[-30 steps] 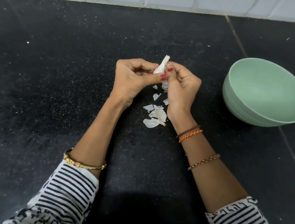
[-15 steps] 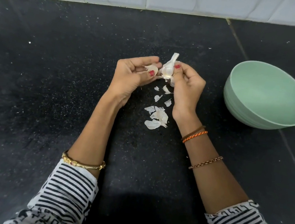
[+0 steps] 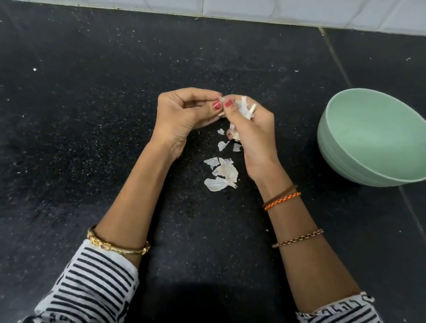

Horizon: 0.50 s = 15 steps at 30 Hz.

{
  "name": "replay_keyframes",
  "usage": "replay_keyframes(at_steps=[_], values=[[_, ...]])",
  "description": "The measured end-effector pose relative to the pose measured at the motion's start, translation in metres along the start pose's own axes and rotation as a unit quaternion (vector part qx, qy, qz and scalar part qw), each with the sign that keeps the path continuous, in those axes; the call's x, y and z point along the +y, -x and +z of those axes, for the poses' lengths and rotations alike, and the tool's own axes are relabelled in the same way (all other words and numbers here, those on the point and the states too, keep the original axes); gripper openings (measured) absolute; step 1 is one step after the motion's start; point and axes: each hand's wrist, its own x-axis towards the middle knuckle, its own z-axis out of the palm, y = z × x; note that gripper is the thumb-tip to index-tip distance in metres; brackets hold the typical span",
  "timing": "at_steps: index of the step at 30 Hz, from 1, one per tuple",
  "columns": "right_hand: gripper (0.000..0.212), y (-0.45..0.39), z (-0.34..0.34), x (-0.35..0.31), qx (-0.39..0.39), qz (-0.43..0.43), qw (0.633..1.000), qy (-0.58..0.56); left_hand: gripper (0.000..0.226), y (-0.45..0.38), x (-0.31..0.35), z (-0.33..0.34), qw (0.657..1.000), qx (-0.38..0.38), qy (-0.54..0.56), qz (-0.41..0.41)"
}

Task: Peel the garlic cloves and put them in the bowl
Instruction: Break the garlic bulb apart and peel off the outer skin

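both hands (image 3: 182, 118) (image 3: 254, 131) pinch garlic (image 3: 245, 108) — bowl (image 3: 375, 167) beside

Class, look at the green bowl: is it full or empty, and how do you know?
Empty. The green bowl shows only its bare, smooth inside; no cloves lie in it. The garlic is in the hands.

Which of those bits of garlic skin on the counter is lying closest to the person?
The broad flat peel at the bottom of the scatter, below the crumpled piece; the smaller scraps lie farther up, by the hands.
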Motion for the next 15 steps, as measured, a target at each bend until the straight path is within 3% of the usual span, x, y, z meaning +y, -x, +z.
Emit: replay_keyframes(at_steps=[7,15], values=[[0.014,0.000,0.002,0.002,0.111,-0.022,0.992,0.055,0.019,0.002,0.000,0.007,1.000,0.008,-0.018,-0.005],[0.008,0.001,0.008,0.002,0.071,-0.016,0.997,0.024,0.020,-0.001,0.005,-0.004,0.998,0.056,-0.013,0.009]])
